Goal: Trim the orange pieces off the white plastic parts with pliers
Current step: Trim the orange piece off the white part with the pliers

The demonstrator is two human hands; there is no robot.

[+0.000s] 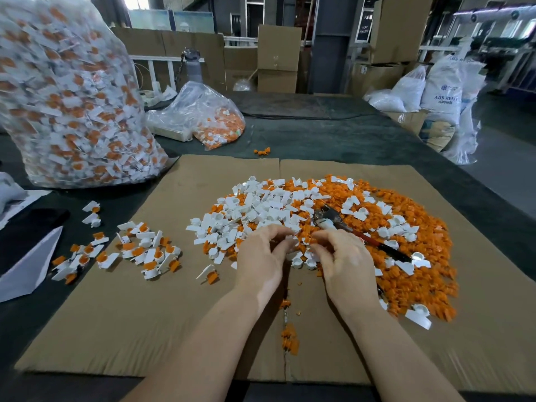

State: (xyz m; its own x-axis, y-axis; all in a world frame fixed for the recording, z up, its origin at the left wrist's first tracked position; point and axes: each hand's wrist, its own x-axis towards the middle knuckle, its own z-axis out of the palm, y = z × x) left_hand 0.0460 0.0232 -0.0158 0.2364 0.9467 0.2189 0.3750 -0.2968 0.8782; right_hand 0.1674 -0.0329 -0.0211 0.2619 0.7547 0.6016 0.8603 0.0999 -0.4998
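The big clear plastic bag of untrimmed white-and-orange parts (pixel 72 91) stands on the dark desk (pixel 333 134), far left. On the flat brown cardboard sheet (pixel 121 300) lies the heap of trimmed white plastic parts and orange offcuts (pixel 333 227), with the red-handled pliers (pixel 356 232) resting on it, ungripped. Your left hand (pixel 262 256) and right hand (pixel 345 261) curl together at the heap's near edge; what they pinch, I cannot tell. The parts look light, stiff and slippery: hold the flat white tab. A white sack (pixel 442 91) reads "ABS RESIN".

Two hands, left (pixel 262 256) and right (pixel 343 262); one pair of pliers (pixel 362 233); two clear plastic bags (pixel 72 91); countless white parts (pixel 261 207).
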